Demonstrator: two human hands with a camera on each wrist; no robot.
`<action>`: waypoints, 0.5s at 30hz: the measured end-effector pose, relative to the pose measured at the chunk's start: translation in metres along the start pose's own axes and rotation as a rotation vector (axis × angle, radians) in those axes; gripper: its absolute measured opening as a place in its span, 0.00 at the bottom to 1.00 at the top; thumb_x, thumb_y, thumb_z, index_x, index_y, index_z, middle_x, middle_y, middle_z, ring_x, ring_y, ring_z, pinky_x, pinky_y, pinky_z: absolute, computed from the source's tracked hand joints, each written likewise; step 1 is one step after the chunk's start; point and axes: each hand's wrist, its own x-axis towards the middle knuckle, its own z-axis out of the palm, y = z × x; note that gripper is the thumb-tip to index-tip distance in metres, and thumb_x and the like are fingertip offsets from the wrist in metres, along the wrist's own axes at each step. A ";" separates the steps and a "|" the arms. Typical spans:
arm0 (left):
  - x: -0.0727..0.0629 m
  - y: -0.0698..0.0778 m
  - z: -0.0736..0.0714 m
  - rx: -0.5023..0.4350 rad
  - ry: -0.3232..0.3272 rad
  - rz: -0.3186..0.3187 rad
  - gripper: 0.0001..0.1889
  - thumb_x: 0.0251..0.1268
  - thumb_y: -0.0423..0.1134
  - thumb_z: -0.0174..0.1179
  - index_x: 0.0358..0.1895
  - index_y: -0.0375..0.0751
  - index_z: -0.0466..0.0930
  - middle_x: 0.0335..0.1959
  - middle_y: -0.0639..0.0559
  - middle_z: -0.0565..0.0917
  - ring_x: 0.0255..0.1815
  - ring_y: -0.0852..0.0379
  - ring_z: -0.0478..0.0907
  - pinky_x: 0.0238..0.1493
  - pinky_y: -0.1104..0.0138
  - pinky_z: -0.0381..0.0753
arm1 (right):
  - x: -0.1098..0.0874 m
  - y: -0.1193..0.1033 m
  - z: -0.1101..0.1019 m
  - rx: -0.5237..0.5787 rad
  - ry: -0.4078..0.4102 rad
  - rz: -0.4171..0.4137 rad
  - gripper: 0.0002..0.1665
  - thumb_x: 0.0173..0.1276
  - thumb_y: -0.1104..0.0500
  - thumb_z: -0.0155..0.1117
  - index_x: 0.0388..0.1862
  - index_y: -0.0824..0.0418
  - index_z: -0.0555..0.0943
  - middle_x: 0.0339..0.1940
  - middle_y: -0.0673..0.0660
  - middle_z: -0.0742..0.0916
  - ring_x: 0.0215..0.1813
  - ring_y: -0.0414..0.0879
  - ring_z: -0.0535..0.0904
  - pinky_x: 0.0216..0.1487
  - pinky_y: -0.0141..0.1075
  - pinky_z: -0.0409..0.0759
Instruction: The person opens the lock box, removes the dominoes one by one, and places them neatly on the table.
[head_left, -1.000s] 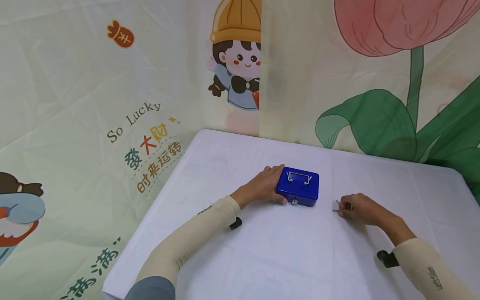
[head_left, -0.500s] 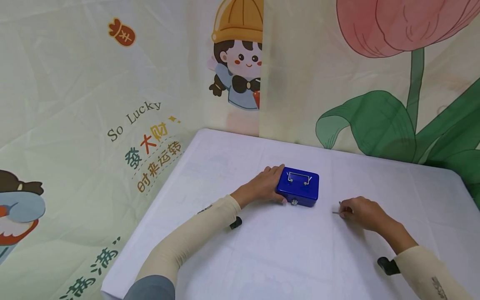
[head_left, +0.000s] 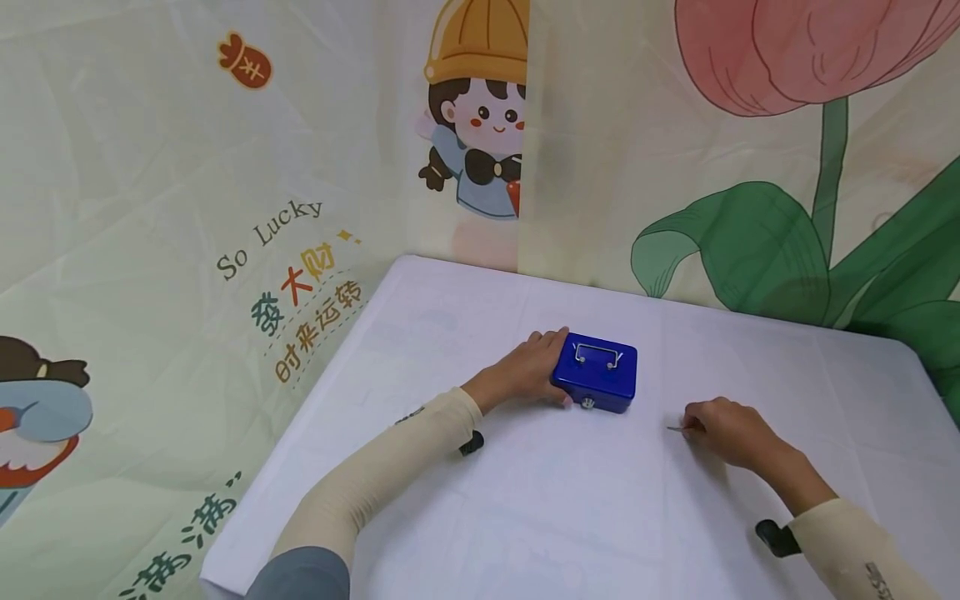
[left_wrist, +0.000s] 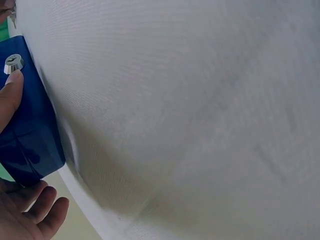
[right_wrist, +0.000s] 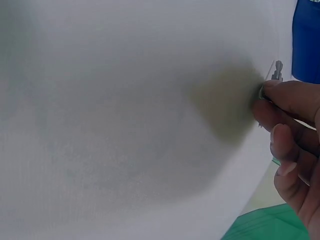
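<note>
A small blue metal cash box (head_left: 600, 377) with a wire handle on its lid stands on the white table, lid down. My left hand (head_left: 527, 368) grips its left end. In the left wrist view, the thumb (left_wrist: 10, 100) presses the front just beside the silver key lock (left_wrist: 13, 63), and the other fingers are at the opposite side. Right of the box, my right hand (head_left: 729, 430) is apart from it, pinching a small silver key (right_wrist: 277, 71) between thumb and index finger. The key's tip points toward the box; its head is mostly hidden by the fingers.
The white-covered table (head_left: 555, 517) reaches back to a printed cloth backdrop (head_left: 360, 125) with cartoon figures and a large tulip. A dark wrist mount (head_left: 777, 537) sits under the right sleeve, another (head_left: 472, 443) under the left.
My right hand has shifted slightly toward me and turned the key; a second prong seen beside it earlier is now out of sight. The left hand and cash box stay put.
</note>
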 end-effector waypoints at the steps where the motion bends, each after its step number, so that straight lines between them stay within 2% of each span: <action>1: -0.001 0.000 0.000 -0.001 -0.001 -0.001 0.65 0.51 0.64 0.73 0.81 0.36 0.40 0.77 0.41 0.62 0.74 0.46 0.62 0.75 0.54 0.63 | -0.001 0.000 0.000 -0.005 0.005 -0.008 0.05 0.62 0.65 0.72 0.37 0.60 0.87 0.32 0.52 0.89 0.32 0.41 0.79 0.38 0.42 0.85; 7: -0.004 0.002 -0.002 -0.005 -0.004 0.007 0.65 0.51 0.63 0.73 0.81 0.36 0.41 0.77 0.41 0.62 0.73 0.45 0.62 0.74 0.53 0.64 | -0.007 -0.004 0.001 -0.017 0.048 -0.016 0.06 0.61 0.64 0.74 0.37 0.57 0.88 0.34 0.52 0.90 0.33 0.42 0.81 0.36 0.42 0.83; 15: -0.008 0.002 -0.002 -0.012 -0.004 0.007 0.65 0.51 0.63 0.73 0.81 0.36 0.40 0.78 0.41 0.61 0.74 0.46 0.62 0.75 0.53 0.63 | -0.011 -0.014 0.004 0.004 0.035 0.022 0.04 0.63 0.63 0.72 0.38 0.61 0.87 0.31 0.51 0.89 0.31 0.41 0.78 0.36 0.39 0.83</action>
